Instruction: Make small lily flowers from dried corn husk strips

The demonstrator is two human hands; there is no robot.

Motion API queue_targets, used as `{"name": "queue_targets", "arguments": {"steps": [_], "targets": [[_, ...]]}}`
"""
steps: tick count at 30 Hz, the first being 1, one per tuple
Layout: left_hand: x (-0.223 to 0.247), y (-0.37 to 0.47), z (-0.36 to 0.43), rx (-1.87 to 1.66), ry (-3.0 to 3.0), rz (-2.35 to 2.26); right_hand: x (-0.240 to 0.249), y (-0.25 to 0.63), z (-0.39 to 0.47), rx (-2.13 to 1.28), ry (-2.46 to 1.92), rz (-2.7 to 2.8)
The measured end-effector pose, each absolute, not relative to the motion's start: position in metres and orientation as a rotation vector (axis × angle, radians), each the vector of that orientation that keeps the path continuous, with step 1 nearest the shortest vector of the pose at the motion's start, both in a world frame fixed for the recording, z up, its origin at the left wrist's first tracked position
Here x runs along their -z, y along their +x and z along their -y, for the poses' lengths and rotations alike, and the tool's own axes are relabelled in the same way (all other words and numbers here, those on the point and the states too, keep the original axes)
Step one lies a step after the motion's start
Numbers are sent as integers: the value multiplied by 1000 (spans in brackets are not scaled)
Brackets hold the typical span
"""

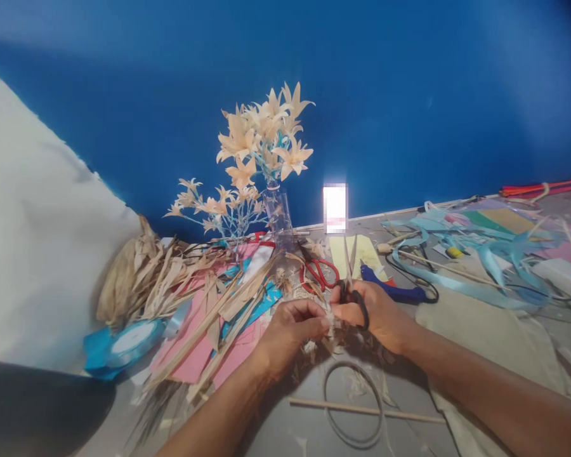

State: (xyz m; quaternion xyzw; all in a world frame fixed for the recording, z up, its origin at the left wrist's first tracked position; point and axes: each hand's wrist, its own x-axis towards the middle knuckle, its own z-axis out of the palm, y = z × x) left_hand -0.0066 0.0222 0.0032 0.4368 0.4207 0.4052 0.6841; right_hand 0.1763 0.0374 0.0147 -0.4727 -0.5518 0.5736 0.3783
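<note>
My left hand is closed, with thumb and fingers pinching a small pale, wispy piece. Right beside it, my right hand holds black-handled scissors, their blades pointing up and away, slightly apart. The thumb and fingertips of my right hand reach the same pale piece. Below both hands, a wire ring lies across a thin wooden stick on the grey table.
Cream flowers stand in a clear bottle at the back. Dried husks, pink paper and a ribbon roll lie left. Red-handled scissors and a blue glue gun lie beyond my hands; blue ribbon and cloth lie right.
</note>
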Motion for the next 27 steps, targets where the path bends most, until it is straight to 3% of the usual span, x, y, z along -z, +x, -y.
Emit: {"name": "queue_targets", "arguments": {"steps": [9,27], "targets": [[-1,-2,-26,-1225,580,-900,5,166,-27,-1562,-1108,1794],[-1,-1,-25,-1232,640,-939,7,162,-20,-1761,-1072,1700]]}}
